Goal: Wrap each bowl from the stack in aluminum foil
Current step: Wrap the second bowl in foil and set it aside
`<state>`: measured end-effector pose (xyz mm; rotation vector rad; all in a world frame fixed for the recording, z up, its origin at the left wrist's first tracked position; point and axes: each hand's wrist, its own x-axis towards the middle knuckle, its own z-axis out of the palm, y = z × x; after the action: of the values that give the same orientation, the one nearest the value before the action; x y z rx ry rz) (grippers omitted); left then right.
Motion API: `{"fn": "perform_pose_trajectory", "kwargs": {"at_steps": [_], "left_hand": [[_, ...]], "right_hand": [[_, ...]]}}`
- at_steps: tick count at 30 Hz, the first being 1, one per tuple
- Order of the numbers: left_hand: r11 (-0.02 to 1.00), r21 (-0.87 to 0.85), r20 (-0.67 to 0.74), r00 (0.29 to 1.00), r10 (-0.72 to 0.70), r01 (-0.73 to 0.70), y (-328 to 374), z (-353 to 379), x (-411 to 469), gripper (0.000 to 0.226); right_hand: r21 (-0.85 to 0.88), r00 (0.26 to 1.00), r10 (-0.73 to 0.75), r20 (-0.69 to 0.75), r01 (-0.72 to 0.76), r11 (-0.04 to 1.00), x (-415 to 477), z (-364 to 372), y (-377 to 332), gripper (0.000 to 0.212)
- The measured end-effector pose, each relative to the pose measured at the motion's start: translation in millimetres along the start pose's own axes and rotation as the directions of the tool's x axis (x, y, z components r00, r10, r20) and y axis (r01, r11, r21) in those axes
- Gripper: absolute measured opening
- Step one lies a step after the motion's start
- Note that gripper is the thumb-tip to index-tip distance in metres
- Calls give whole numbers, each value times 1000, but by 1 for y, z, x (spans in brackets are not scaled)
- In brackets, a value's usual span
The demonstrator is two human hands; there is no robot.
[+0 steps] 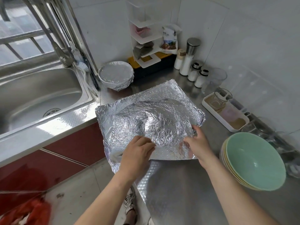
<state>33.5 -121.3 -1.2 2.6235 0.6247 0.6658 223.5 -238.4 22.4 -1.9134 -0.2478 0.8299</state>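
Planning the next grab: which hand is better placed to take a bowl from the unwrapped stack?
The right hand: the stack of round bowls topped by a mint-green one sits on its side; the left hand is farther.

Crinkled shiny foil [151, 117]; embossed steel counter [178, 184].

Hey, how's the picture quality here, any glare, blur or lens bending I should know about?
Head view: daylight from the window glares white off the sink rim and sparkles on the foil; head view: the wide lens bows the walls and window bars; head view: the red thing at bottom left is smeared, while the centre is sharp.
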Motion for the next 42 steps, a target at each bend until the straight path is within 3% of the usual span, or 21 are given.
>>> {"fn": "perform_pose_trajectory", "kwargs": {"at_steps": [2,3,5,6,7,9,10,12,21,27,32,37,42], "left_hand": [[1000,5,12,1000,4,-4,-2,1,1,13],[1000,8,24,1000,5,-5,-4,2,1,14],[1000,14,43,999,9,-10,-5,3,2,17],[1000,12,52,999,11,-12,-6,3,3,19],[1000,8,58,998,13,-13,-6,3,3,19],[1000,8,67,998,23,-24,-5,3,5,17],[999,16,73,997,31,-32,-4,2,6,17],[998,33,91,995,43,-47,-3,0,7,19],[989,58,154,980,127,-137,-5,-5,13,18],[982,80,165,974,156,-171,-7,-5,18,22],[984,30,8,985,175,-175,-7,-8,31,12],[974,-9,-105,969,225,-227,18,-21,32,9],[961,9,-96,956,276,-277,38,-21,0,10]], "right_hand": [[-6,1000,-2,-28,1,1000,1,3,4,65],[-114,995,-38,-96,27,993,0,4,6,65],[-463,906,-330,-267,180,868,-2,6,11,59],[-604,796,-548,-257,311,734,-4,8,13,50],[-675,676,-718,-168,452,583,-7,12,14,38],[-667,503,-849,161,689,282,-13,24,16,18],[-638,451,-837,309,751,169,-16,30,20,14],[-602,414,-788,455,795,70,-19,39,26,13],[-585,294,-794,532,806,-93,-4,49,22,8],[-623,278,-794,540,767,-155,-1,55,16,10],[-680,316,-854,413,730,-59,-7,55,6,31],[-715,333,-885,326,699,0,-35,37,-2,20],[-727,346,-879,329,686,-2,-66,24,22,9]]}}
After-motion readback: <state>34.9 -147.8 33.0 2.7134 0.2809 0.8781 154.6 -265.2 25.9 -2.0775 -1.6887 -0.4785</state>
